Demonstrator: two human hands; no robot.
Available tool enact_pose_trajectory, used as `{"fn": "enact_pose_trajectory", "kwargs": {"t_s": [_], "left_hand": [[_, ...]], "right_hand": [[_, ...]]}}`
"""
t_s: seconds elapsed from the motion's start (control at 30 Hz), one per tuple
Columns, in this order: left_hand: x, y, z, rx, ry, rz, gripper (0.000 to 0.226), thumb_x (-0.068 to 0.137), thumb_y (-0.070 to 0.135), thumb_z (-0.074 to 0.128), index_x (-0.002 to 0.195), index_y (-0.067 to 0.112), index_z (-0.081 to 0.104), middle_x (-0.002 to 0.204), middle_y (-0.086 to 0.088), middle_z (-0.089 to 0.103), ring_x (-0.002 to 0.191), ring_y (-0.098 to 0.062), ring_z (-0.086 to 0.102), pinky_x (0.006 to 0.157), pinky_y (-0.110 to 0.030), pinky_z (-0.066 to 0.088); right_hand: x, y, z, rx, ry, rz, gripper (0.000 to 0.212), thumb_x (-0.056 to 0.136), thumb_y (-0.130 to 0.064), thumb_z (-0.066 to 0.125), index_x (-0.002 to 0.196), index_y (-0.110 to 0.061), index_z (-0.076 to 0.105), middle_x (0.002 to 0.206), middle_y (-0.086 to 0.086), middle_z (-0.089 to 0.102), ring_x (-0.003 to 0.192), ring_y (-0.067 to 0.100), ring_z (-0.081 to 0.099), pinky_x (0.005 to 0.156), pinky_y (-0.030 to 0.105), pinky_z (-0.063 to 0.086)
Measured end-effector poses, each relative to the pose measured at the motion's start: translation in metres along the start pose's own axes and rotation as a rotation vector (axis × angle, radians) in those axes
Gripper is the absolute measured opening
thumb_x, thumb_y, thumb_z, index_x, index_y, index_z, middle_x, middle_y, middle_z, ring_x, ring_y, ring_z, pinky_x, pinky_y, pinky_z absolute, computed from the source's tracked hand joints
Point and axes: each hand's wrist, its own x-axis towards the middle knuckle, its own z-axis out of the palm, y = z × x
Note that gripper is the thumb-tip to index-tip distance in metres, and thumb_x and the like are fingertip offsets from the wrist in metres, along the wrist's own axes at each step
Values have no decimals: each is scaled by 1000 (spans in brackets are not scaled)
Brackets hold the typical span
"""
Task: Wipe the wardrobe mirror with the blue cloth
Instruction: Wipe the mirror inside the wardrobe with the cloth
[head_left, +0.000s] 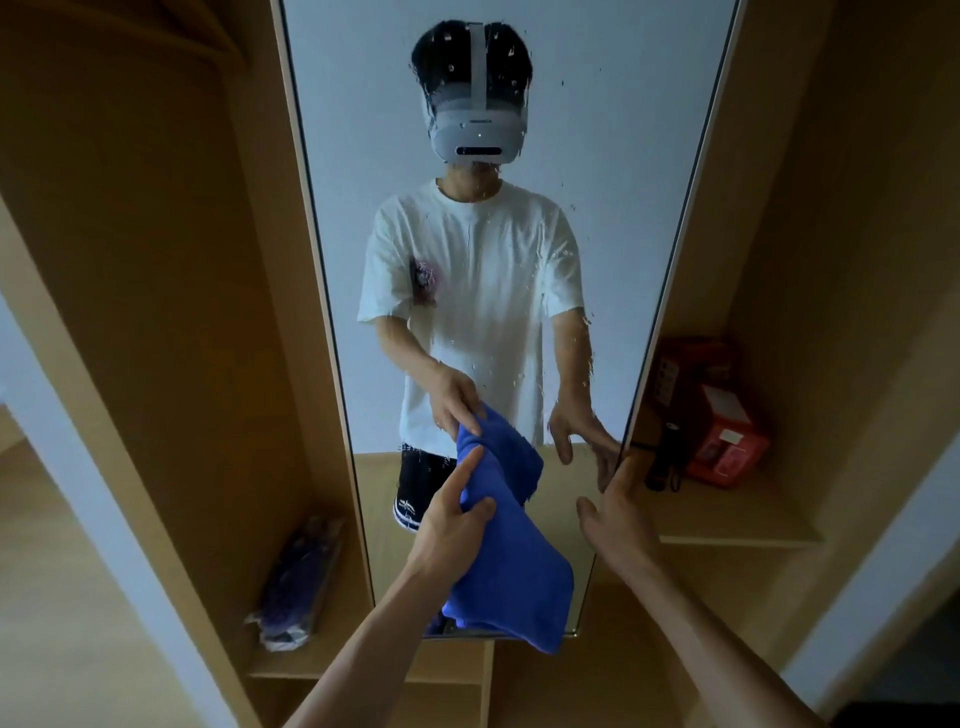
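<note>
Gripped the cloth (511, 566) with the left hand (449, 527): thumb and lower fingers curled round a bunched fold, index finger (467, 470) laid straight up along it, tip pointing at the glass. Pressed the cloth's upper end against the mirror (597, 156), low and left of centre, just above that fingertip, where cloth and reflection met. Let the rest hang down past the palm and wrist (a broad blue flap, reaching below the mirror's bottom edge).

Held the right hand (618, 514) off the cloth, near it on the right. Fingers (621, 475) straight and slightly spread, tips touching the mirror's right edge, thumb set well apart from them.

Noted water drops (563, 83) scattered over the glass, thickest at the top and down the right side.

Noted further out, in the wardrobe (156, 260), a red box (724, 434) on the right shelf with a dark object (662, 460) just beside it (too dim to identify). Found a plastic-wrapped bundle (301, 582) leaning on the lower left shelf, well apart from both hands.
</note>
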Motion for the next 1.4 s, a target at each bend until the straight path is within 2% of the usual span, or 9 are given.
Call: {"fn": "enact_pose_trajectory", "kwargs": {"t_s": [0.1, 0.2, 0.53, 0.67, 0.83, 0.97, 1.1, 1.27, 1.4], "left_hand": [[8, -1, -3, -8, -14, -1, 60, 105, 10, 51, 154, 42, 37, 158, 2, 41, 117, -10, 55, 75, -14, 50], [18, -3, -7, -6, -36, 2, 59, 105, 11, 52, 153, 42, 37, 157, 2, 42, 113, -5, 55, 73, -13, 50], [45, -12, -14, -13, -101, 43, 62, 104, 8, 53, 153, 43, 36, 159, 1, 40, 132, -19, 52, 107, -43, 50], [52, -15, -14, -2, -107, 46, 63, 105, 8, 51, 151, 47, 36, 158, 4, 41, 125, -12, 54, 98, -30, 52], [64, -20, -14, -7, -98, 44, 65, 105, 7, 49, 149, 53, 38, 157, 9, 39, 128, -11, 53, 101, -33, 53], [73, -20, -10, 9, -60, 50, 65, 105, 5, 48, 151, 49, 37, 159, 13, 35, 126, -2, 52, 96, -24, 52], [83, -21, -4, 17, -19, 40, 64, 104, 4, 48, 149, 50, 40, 148, 18, 40, 102, 27, 53, 74, -3, 48], [85, -22, 2, -3, 25, 18, 66, 103, 4, 50, 140, 58, 45, 127, 34, 45, 97, 27, 55, 71, -3, 49], [84, -19, 5, 17, 43, 20, 66, 102, 2, 51, 145, 52, 44, 128, 32, 47, 98, 29, 54, 71, -3, 48]], "right_hand": [[5, 2, 7, -3, 25, -5, 94, 101, -22, 56, 157, -18, -20, 150, 17, 42, 64, 5, 56, 43, 14, 36], [7, 3, 16, -4, 69, -16, 94, 101, -21, 56, 157, -20, -20, 155, 16, 35, 57, 6, 54, 38, 11, 35], [18, -3, 23, 25, 94, 2, 99, 99, -21, 61, 158, -26, -19, 166, 5, 10, 55, 1, 45, 38, 8, 38], [23, -7, 22, 9, 82, 9, 100, 98, -22, 62, 158, -22, -18, 165, 7, 12, 61, 0, 44, 44, 9, 36], [35, -8, 25, 13, 63, -35, 102, 97, -24, 64, 158, -20, -17, 162, 7, 10, 108, 15, 59, 59, 10, 41], [44, -6, 28, 1, 83, -62, 104, 96, -23, 64, 157, -18, -19, 155, 4, 10, 106, 22, 62, 82, 34, 58], [47, 0, 32, -7, 98, -101, 104, 95, -23, 64, 157, -19, -20, 156, 2, 8, 103, 18, 61, 74, 25, 54], [47, 2, 35, -43, 69, -106, 105, 96, -28, 62, 155, -21, -25, 155, -1, 5, 88, 8, 61, 52, 10, 36], [48, 2, 31, -70, 36, -98, 103, 98, -29, 60, 155, -16, -25, 159, 3, 3, 101, 11, 60, 52, 7, 32]]}}
